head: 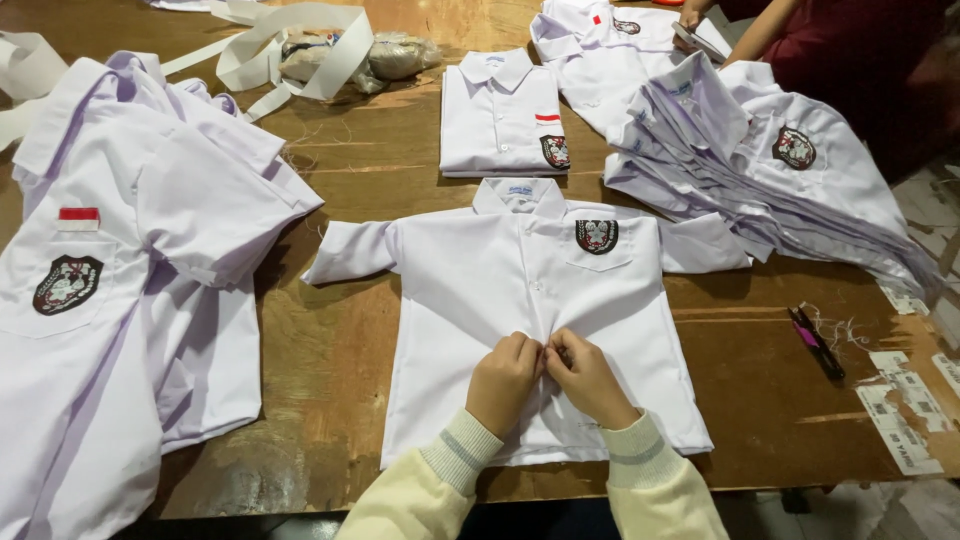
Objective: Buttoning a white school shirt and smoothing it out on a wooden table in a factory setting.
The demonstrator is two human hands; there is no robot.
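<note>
A wooden bench (340,350) carries everything here. The largest mass is a heap of white shirts (120,300) at the left, at least two, the top one showing a dark crest and a red-and-white flag patch. At the right lies a fanned stack of shirts (760,180), too many layers to count exactly, with one crest showing on top.

In the middle lies one small white shirt (520,290), spread flat, face up. Its long axis runs away from the person, collar at the far end, hem at the near bench edge, and both short sleeves stick out sideways. A dark crest sits on its chest pocket.

Beyond it is one folded shirt (502,115), collar also at the far end, with a flag patch and crest. More white shirts (590,40) lie at the far edge, where another person's hand (692,18) reaches in.

A clear plastic bag (385,58) lies at the far left; its contents are unclear. White strips (290,45) loop over it.

The left hand (503,382) and right hand (588,378) meet on the spread shirt's front placket, low down, fingers of both clenched, pinching the fabric there.

One dark pen-like tool (818,343) lies at the right, near several paper labels (900,410).
</note>
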